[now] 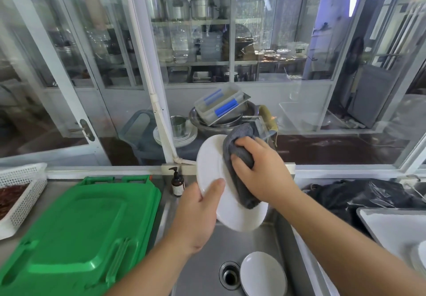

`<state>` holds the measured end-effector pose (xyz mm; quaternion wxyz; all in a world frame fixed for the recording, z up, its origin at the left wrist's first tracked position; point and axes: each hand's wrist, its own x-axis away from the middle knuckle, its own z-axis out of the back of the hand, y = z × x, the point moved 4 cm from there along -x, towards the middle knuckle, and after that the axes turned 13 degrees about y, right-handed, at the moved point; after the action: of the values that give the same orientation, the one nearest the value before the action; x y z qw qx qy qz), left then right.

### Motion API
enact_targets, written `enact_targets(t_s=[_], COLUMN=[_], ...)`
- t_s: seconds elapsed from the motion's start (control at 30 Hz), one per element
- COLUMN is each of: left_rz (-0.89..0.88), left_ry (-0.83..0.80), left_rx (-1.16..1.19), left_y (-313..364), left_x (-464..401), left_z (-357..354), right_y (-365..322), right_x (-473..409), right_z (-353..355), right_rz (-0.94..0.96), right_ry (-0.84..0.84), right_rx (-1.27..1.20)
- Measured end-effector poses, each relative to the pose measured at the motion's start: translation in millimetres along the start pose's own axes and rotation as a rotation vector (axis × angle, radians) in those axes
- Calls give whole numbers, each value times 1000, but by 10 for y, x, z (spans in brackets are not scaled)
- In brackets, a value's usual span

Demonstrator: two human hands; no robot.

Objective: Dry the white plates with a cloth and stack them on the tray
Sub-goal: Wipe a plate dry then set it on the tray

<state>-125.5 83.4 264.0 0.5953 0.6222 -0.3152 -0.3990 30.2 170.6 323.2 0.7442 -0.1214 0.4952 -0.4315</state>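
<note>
I hold a white plate (212, 164) tilted above the steel sink (253, 238). My left hand (198, 212) grips its lower left rim, thumb on the face. My right hand (260, 171) holds a grey cloth (239, 157) bunched against the plate's right side. A second white plate (262, 272) lies in the sink basin beside the drain (230, 276). At the right edge sits a grey tray (391, 224) with the rim of a white plate (420, 256) on it.
A green plastic lid or crate (78, 233) covers the counter at left, a white basket (20, 194) beyond it. A brown pump bottle (178, 181) stands by the sink. A black bag (359, 194) lies at right. Glass windows rise behind.
</note>
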Motion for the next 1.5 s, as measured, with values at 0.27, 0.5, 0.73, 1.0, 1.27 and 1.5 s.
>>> enact_targets(t_s=[0.27, 0.5, 0.73, 1.0, 1.27, 1.5], left_rz=[-170, -609, -1042, -1241, -942, -490], left_ry=[-42, -260, -328, -365, -471, -10], left_rx=[-232, -795, -1196, -1290, -1159, -675], left_y=[217, 486, 690, 541, 470, 406], left_x=[-79, -80, -98, 71, 140, -230], left_z=[142, 106, 85, -98, -117, -6], right_y=[366, 242, 58, 129, 390, 602], right_x=[35, 304, 427, 620, 752, 820], right_z=[-99, -175, -19, -102, -66, 52], right_rz=[-356, -973, -1026, -1029, -1001, -1116], right_ry=[-50, -6, -242, -123, -116, -96], right_rx=[59, -773, -1254, -1343, -1336, -1367])
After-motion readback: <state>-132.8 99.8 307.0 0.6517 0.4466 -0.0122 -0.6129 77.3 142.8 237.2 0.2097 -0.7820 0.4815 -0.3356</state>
